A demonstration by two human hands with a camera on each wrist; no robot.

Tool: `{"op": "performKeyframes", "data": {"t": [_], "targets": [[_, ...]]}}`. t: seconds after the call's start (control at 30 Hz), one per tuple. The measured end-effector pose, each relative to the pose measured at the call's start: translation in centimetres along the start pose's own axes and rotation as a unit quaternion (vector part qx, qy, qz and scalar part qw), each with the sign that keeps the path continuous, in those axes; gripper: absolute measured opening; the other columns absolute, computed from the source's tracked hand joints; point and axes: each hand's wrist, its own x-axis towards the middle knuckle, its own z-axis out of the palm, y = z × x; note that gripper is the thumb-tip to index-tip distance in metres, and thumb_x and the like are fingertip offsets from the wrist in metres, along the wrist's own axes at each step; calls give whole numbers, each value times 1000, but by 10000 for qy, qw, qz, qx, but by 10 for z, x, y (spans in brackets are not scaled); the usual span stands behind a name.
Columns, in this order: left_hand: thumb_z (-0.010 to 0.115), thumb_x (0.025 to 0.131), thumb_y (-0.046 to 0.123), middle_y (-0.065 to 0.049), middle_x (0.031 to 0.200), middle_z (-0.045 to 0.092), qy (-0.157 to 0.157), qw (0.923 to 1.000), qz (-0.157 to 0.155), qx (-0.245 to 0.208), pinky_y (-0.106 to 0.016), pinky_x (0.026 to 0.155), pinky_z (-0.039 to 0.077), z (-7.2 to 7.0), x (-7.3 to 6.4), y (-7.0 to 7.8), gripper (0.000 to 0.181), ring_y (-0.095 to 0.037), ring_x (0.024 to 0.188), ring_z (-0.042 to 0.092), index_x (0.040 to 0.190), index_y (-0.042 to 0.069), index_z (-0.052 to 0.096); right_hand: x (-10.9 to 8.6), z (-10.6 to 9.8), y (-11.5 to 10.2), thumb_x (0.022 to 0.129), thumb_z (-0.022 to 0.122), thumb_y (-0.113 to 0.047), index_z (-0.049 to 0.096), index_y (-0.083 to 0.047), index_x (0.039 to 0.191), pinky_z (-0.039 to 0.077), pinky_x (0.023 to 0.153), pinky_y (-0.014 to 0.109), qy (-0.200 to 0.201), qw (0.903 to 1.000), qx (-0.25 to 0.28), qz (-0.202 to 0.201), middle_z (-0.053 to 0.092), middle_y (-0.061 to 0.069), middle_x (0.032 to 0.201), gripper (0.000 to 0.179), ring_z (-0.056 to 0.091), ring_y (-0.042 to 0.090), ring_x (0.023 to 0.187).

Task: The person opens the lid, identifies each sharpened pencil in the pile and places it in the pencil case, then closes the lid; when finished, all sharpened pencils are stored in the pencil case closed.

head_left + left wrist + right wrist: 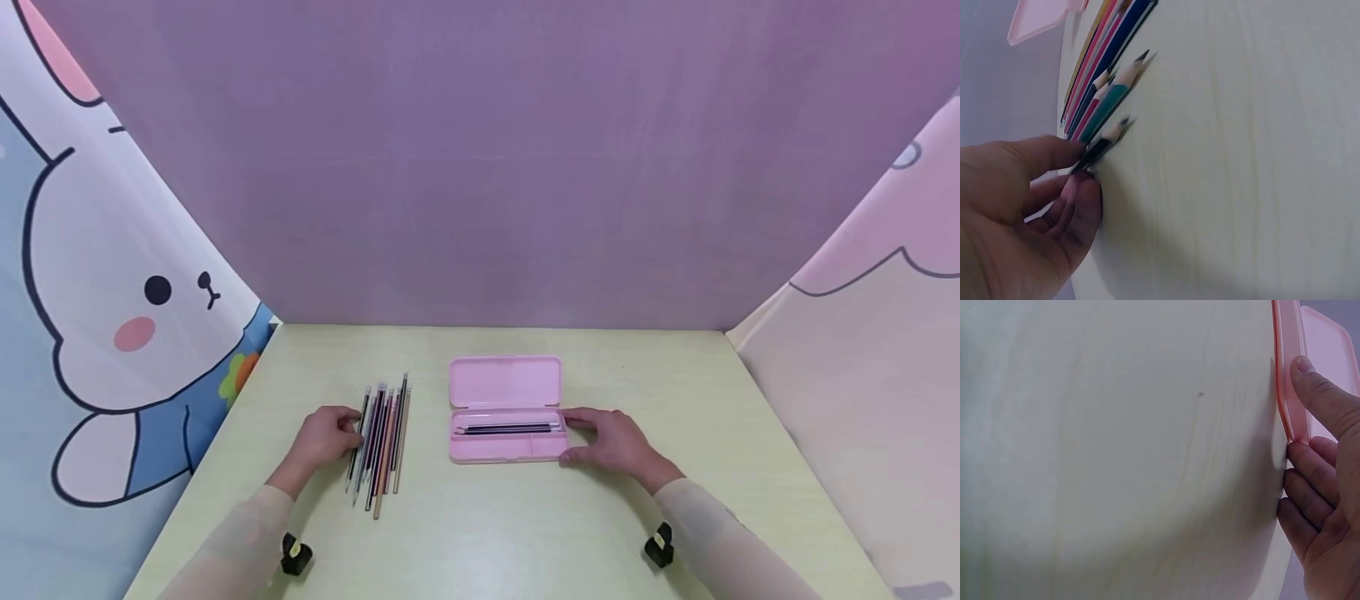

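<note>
Several pencils (386,442) lie in a loose bundle on the left part of the table, most of them roughly parallel. At the bundle's left edge my left hand (325,435) pinches a dark pencil (1096,152) between thumb and fingertips. A green pencil (1105,107) lies close beside it in the left wrist view. The pink pencil case (506,450) stands open to the right of the bundle, with dark pencils (506,429) in its back compartment. My right hand (613,442) grips the case's right end, thumb at the near corner and fingers toward the hinge.
The raised lid (505,381) of the case lies folded back toward the far side. A pale wood-grain table (480,533) carries everything. Behind it rises a purple panel (487,208), with printed cloth (105,333) along the left side.
</note>
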Motion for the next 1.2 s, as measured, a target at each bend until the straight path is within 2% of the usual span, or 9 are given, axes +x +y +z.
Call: {"op": "performKeyframes", "data": {"t": [0.33,0.53,0.7,0.9,1.0,1.2], "targets": [[71,83,6,-2,69,61,248,9989,-368,166,-30,61,46,4,-3,0,45,-16,57,53,125,-10,66,0,3,-1,68,92,-53,64,-29,139,36,116,61,25,9999,-9,-98,72,-11,127,80,58,30,134],[70,85,9,-5,79,69,327,9978,-478,336,-33,60,49,3,-7,0,41,-16,63,58,122,-8,68,0,3,-2,68,91,-55,64,-30,140,37,115,60,3,10000,-28,-77,72,-12,128,81,58,30,134],[68,84,10,-5,77,68,497,9956,-446,656,-33,58,47,2,-11,0,40,-18,63,55,119,-9,69,0,2,-3,68,92,-54,64,-29,140,36,116,61,-5,10000,-26,-77,72,-10,128,81,58,32,134],[70,84,10,-5,78,65,610,9943,-304,815,-34,60,46,3,-11,-1,37,-19,67,54,117,-9,70,0,1,-2,67,91,-55,64,-30,140,37,115,60,-19,10000,-56,-46,72,-11,128,81,58,31,134],[70,84,9,-5,82,68,634,9946,-278,768,-34,62,48,2,-11,-1,34,-19,68,55,114,-7,72,1,1,-1,67,91,-56,64,-31,140,37,116,60,-24,10000,-58,-48,72,-12,128,81,59,29,134],[68,87,9,-12,92,75,627,9971,-322,287,-38,68,54,0,-10,-2,31,-19,74,62,114,-5,73,3,1,-1,67,90,-58,64,-32,139,35,117,62,-37,10000,-31,-16,72,-12,128,82,58,30,134]]}}
